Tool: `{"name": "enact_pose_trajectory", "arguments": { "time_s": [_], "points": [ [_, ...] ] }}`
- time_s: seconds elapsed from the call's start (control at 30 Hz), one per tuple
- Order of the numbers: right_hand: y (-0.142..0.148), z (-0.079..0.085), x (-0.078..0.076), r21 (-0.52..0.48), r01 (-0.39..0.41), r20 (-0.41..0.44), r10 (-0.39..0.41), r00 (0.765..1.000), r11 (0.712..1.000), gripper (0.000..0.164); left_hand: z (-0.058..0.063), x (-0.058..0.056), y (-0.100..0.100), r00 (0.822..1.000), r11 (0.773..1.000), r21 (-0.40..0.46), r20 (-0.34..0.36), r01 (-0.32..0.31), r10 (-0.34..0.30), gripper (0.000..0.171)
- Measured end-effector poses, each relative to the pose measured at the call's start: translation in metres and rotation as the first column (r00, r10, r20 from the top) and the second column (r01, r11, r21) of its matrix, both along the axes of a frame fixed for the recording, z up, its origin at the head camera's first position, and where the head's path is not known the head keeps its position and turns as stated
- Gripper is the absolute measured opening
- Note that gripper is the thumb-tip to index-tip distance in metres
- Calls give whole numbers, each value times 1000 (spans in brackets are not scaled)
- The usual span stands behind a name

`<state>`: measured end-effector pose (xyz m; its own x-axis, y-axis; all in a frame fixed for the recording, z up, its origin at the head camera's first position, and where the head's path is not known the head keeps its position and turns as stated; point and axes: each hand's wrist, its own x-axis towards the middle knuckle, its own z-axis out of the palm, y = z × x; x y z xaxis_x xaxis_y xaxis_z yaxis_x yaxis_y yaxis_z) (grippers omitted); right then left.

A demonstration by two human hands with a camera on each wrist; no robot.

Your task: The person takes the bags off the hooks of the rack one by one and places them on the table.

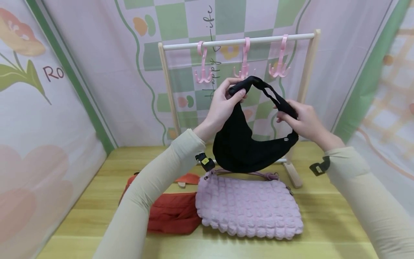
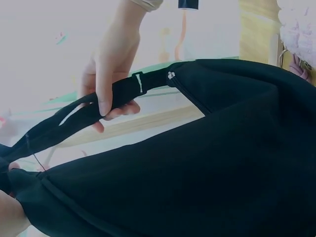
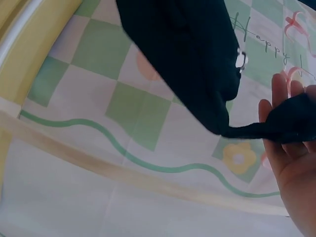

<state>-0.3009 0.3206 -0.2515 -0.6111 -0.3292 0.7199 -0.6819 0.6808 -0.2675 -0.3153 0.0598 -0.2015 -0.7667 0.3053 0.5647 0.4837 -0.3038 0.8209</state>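
A black shoulder bag [image 1: 239, 153] hangs in the air in front of the rack, its strap arched above its curved body. My left hand [image 1: 220, 102] pinches the strap's left end, thumb on the near side. On the strap's right part, my right hand [image 1: 304, 118] grips the cloth between thumb and fingers. From the left wrist view, the right hand [image 2: 111, 69] is seen holding the strap near a zipper end; only part of the left hand [image 2: 10, 217] shows at the corner. The bag's body [image 3: 182, 54] crosses the right wrist view.
Behind the bag stands a rack with a white bar [image 1: 223, 42] and three pink hooks, including a left hook [image 1: 203, 72] and a right hook [image 1: 280, 68]. A pink puffy bag [image 1: 249, 208] lies on the wooden table [image 1: 326, 223], beside a red bag [image 1: 174, 212] partly behind my left sleeve.
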Motion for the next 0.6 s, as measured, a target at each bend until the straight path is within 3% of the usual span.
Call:
{"name": "enact_pose_trajectory", "arguments": {
  "time_s": [0.4,0.6],
  "points": [
    [3,3,5,-123,1,104,12,994,992,15,-9,-3,-3,1000,1000,-2,12,-13,13,28],
    [-10,20,26,-139,21,149,0,989,990,16,-13,-4,-4,999,999,14,11,-36,36,27]
  ]
}}
